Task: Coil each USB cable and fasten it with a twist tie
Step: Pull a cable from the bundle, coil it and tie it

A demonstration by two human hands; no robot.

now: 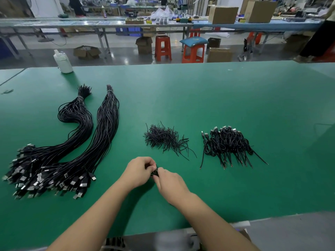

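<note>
Both my hands meet over green mat [235, 109]: left hand [139, 171] and right hand [170, 182] pinch small coiled cable [154, 173]. Advice: keep coil tight, twist tie ends snugly.

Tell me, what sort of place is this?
Most likely a small factory or assembly workshop. Long bundles of USB cables lie on a green work table, beside a heap of twist ties and a pile of coiled cables. Behind stand more benches, cardboard boxes and plastic stools.
</note>
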